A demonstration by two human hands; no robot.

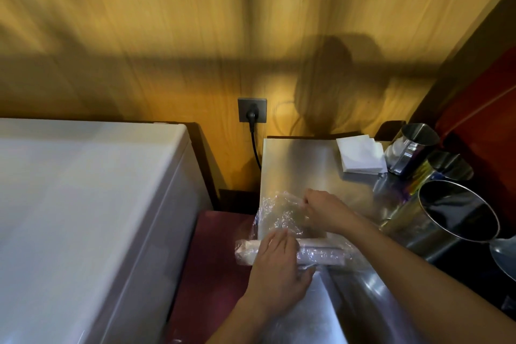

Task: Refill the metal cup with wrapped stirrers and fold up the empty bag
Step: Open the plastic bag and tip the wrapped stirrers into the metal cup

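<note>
Brushed steel is spreading under your hands: a metal counter top [296, 165] running away from you toward a wall panelled in yellow wood [167, 36], where a shadow is falling across the grain. You are pressing your left hand [275, 268] flat, fingers stretched out, on a clear plastic bag [282, 218] that is lying crumpled at the counter's near left corner and hanging partly over the edge; under that palm a bundle of pale wrapped stirrers [321, 254] is lying crosswise inside the plastic. Your right hand [325, 209] is reaching across to the bag's far side and pinching the film there between fingertips and thumb, beside what looks like another wrapped stick, though blur is hiding the detail. On the right, three metal cups are standing in a row along the counter's edge: a large one [446, 220] nearest you with a dark open mouth, a second [444, 167] behind it, and a third [410, 148] farthest back; all are well apart from the bag. White paper napkins [358, 155] are sitting in a stack near the back corner. A dark plug is sitting in a grey wall socket [252, 110], its cable dropping behind the counter. To your left a large white appliance top [83, 204] is filling the view, with a dark red surface [212, 260] lying low between it and the counter.
</note>
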